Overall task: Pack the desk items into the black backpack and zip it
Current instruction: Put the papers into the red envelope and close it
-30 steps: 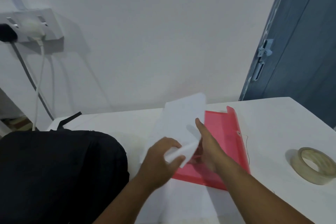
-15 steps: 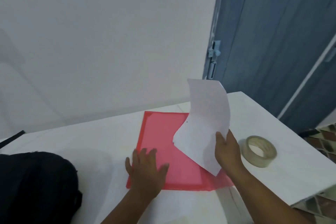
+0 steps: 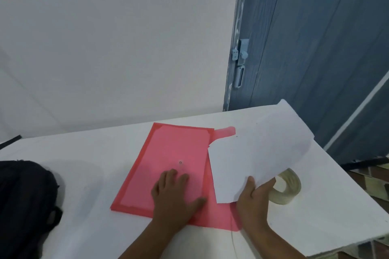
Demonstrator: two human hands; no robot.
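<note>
Head view: left hand (image 3: 175, 193) lies flat, fingers spread, pressing the red plastic folder (image 3: 168, 164) on the white desk (image 3: 90, 174). Right hand (image 3: 254, 195) pinches a white paper sheet (image 3: 252, 153) at its near edge, the sheet lifted over the folder's right side. Tape roll (image 3: 288, 187) just beside the right hand, partly hidden. Black backpack (image 3: 23, 202) at the left edge.

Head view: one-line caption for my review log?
Left hand presses flat on the pink folder while the right hand holds a white sheet above the tape roll.
</note>
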